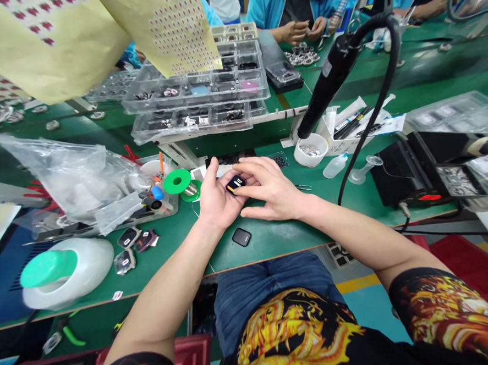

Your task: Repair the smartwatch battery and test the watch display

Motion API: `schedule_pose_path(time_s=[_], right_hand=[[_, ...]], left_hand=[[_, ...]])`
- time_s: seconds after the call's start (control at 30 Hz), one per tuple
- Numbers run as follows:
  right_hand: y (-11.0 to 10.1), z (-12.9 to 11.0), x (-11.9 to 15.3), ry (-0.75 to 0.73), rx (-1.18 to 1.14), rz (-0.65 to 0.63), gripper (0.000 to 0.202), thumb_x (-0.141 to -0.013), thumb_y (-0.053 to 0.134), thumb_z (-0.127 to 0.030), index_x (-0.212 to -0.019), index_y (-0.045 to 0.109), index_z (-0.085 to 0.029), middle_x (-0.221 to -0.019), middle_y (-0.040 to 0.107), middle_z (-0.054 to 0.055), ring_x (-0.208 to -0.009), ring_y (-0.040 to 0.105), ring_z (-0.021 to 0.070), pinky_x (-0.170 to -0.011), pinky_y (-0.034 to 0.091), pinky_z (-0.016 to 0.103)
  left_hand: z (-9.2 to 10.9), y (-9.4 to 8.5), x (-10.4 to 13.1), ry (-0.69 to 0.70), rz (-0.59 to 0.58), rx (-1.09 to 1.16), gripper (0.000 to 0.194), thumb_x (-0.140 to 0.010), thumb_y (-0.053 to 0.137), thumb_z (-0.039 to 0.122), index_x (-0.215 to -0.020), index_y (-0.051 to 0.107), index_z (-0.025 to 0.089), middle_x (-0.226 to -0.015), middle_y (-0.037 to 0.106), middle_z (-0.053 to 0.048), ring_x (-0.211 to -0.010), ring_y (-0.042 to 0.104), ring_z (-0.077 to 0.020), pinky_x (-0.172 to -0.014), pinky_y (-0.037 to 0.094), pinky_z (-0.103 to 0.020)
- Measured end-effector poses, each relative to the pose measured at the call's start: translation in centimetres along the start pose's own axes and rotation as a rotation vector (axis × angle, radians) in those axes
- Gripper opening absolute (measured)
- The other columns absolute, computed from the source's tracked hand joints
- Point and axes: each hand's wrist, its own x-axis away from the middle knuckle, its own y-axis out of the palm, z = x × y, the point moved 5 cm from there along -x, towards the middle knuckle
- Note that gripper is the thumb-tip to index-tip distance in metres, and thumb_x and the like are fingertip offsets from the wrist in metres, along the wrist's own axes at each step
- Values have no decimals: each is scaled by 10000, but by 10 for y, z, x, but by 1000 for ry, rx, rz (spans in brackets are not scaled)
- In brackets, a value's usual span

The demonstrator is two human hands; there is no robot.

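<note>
A small black smartwatch without a strap (pixel 236 183) lies in the upturned palm of my left hand (pixel 218 198), its screen lit with white text and an orange strip. The left thumb points up and away from the watch; the other fingers support it from below, partly hidden. My right hand (pixel 271 189) reaches over from the right with fingers stretched out, one fingertip touching the lower edge of the screen. On the green bench just below the hands lies a dark, rounded square watch part (pixel 241 237), apart from both.
Left are a green wire spool (pixel 176 181), several watch pieces (pixel 129 237) and a white bottle with green cap (pixel 67 270). A black handheld tool (pixel 324 84) hangs above a white cup (pixel 311 149). A black soldering station (pixel 409 172) stands right. Co-workers sit opposite.
</note>
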Motion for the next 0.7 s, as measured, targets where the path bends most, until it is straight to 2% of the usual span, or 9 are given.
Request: schedule_pose_path(time_s=[0.17,0.33,0.5,0.7], right_hand=[[-4,2,0,12,21,94,424,-1019,747,-603,-1256,804,-256,-1578,575,152,-1516,498,363,-1231,442,636],[-4,5,0,75,7,90,353,-1001,777,-540,-1253,809,-295,-1594,569,112,-1513,497,375,-1241,425,664],[-3,5,0,77,6,90,363,-1002,778,-533,-1264,803,-284,-1592,569,123,-1508,501,378,-1238,430,663],[-6,5,0,68,11,119,396,-1004,773,-551,-1241,798,-234,-1571,580,163,-1488,519,380,-1226,445,640]], left_hand=[[1,-3,-2,-1,-22,-64,687,-1094,485,674,-1233,766,63,-1122,820,-230,-1182,800,-362,-971,693,-453],[1,-5,-2,-8,-17,-77,723,-1084,485,696,-1322,747,66,-1199,815,-246,-1215,793,-371,-985,688,-467],[1,-5,-2,-13,-14,-52,724,-1075,520,691,-1382,729,70,-1222,814,-245,-1215,794,-372,-994,688,-477],[1,-6,-3,-4,-26,-65,740,-1074,519,698,-1339,739,43,-1238,803,-268,-1205,794,-381,-972,693,-482]])
